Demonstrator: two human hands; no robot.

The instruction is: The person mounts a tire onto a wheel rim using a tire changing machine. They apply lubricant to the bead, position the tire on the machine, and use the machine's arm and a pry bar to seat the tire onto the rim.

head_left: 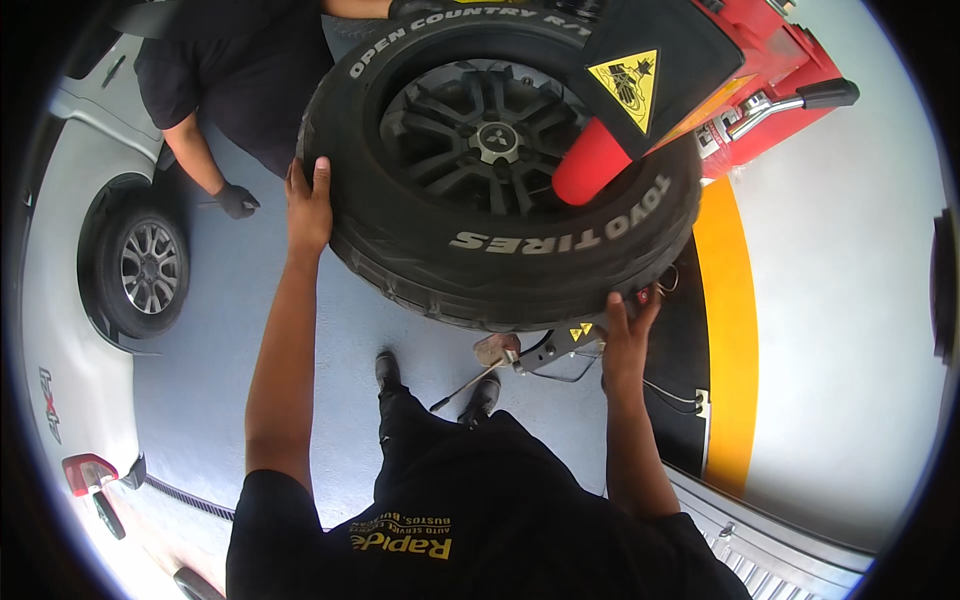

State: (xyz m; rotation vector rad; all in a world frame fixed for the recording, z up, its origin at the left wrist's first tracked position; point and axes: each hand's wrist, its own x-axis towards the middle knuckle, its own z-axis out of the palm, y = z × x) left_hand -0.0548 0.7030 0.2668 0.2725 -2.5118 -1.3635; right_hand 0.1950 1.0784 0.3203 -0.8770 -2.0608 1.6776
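A large black tire point(400, 240) with raised white lettering, fitted on a dark multi-spoke wheel rim point(470, 165), fills the upper middle, tilted with its face toward me. My left hand point(310, 205) grips the tire's left edge, thumb on the sidewall and fingers against the tread side. At the lower right edge my right hand point(630, 335) holds the tread, thumb and fingers pointing up. Its fingertips are partly hidden by the tire. A red cylinder point(590, 165) from a red and black machine point(690, 70) overlaps the wheel's right part.
A co-worker in dark clothes point(230, 70) stands at upper left, with a gloved hand point(238, 201) low. A pale vehicle point(85, 290) stands left. A metal pedal assembly point(497, 348) with a rod lies near my feet. A yellow floor stripe point(735, 400) runs right.
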